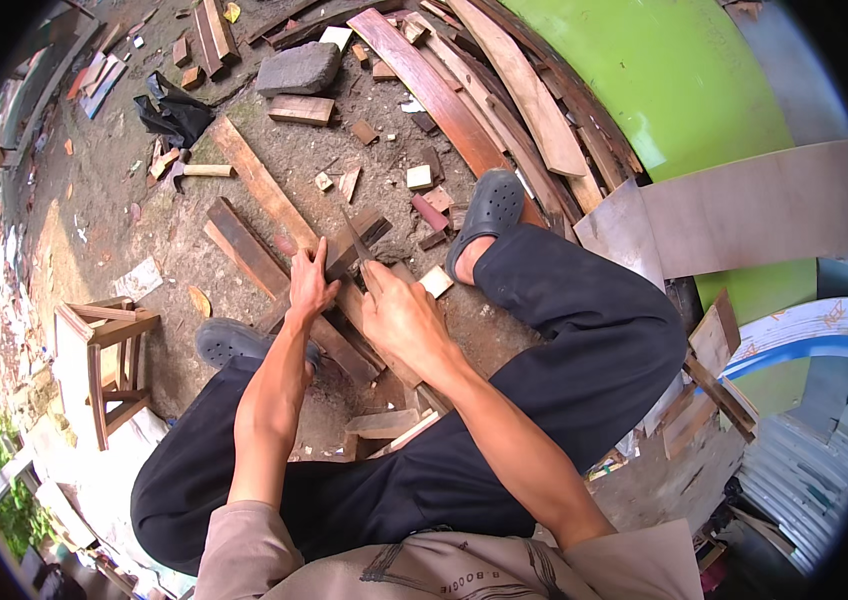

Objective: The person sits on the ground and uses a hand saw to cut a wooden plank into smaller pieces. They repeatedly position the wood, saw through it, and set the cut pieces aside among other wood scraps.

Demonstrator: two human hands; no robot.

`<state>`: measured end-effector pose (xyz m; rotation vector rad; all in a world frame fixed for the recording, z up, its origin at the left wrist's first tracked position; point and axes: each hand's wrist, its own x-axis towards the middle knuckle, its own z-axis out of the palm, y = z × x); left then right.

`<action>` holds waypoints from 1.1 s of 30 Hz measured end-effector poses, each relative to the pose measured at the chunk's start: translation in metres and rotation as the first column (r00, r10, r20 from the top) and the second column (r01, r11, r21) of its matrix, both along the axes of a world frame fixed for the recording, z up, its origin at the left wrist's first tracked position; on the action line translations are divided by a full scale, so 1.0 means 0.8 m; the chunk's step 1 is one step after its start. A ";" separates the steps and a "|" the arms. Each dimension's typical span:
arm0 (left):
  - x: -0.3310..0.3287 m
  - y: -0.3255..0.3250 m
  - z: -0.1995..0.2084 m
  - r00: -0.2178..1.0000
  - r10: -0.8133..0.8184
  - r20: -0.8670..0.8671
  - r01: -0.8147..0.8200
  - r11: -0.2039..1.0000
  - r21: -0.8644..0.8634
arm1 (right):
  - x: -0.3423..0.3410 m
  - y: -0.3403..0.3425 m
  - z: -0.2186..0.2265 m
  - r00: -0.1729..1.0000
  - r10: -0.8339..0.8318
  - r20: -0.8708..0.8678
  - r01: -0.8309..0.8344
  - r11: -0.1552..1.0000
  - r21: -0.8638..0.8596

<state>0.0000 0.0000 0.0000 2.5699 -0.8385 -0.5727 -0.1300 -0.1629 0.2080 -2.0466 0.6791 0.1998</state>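
Note:
A long wooden plank (266, 183) runs from the far left toward my lap, lying across shorter timber pieces (244, 245). My left hand (312, 285) grips the plank beside a dark wood block (369, 232). Just to its right, my right hand (402, 312) is closed round a tool with a narrow, pointed dark blade (355, 238), which looks like a knife. The blade points away from me, next to the dark block; the handle is hidden in my fingers.
A claw hammer (206, 171) lies at the left beyond my hands, near a black plastic bag (174, 112). Farther off sits a grey stone block (298, 69). Wood offcuts (419, 177) are scattered around. Long boards (529, 90) are stacked at right; a small wooden frame (114, 345) stands left.

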 end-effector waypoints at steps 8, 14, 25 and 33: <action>-0.009 0.001 -0.001 1.000 -0.002 0.000 0.002 1.000 -0.004 | -0.055 -0.003 0.046 0.999 -0.039 -0.015 0.039 0.998 0.043; -0.007 0.013 -0.006 1.000 -0.017 -0.015 0.017 1.000 -0.002 | -0.088 0.005 0.053 1.000 -0.010 0.007 0.010 1.000 0.029; -0.004 0.017 -0.012 0.998 -0.059 -0.036 0.058 0.998 -0.020 | -0.073 0.012 0.033 0.999 -0.049 0.017 0.048 0.998 0.045; -0.003 -0.005 -0.002 0.998 -0.061 -0.007 0.061 0.998 -0.015 | -0.029 0.000 -0.001 0.997 -0.053 0.062 0.052 0.999 0.016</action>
